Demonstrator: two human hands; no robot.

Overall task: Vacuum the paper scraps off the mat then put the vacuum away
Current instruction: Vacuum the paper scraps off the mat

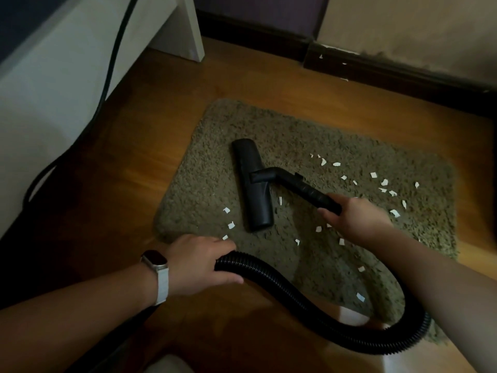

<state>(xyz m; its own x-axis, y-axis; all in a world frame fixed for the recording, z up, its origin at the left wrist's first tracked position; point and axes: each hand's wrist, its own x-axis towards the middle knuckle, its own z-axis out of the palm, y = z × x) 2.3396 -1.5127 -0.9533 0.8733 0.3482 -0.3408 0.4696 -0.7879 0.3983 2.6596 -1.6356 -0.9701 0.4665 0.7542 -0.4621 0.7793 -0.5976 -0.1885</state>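
A shaggy olive mat (pixel 336 135) lies on the wooden floor. Several white paper scraps (pixel 384 182) are strewn over its right and near parts. The black vacuum floor nozzle (pixel 252 184) rests flat on the mat's left half. My right hand (pixel 355 218) grips the black wand (pixel 309 191) just behind the nozzle's neck. The ribbed black hose (pixel 295 292) loops from under my right forearm back to my left hand (pixel 199 261), which holds it at the mat's near left corner. A watch with a white strap is on my left wrist.
A white cabinet or bed frame (pixel 53 90) stands at the left with a black cable (pixel 107 76) running down it to the floor. A dark skirting board (pixel 376 68) lines the far wall, with a few scraps by it. A pale object (pixel 169 364) shows at the bottom edge.
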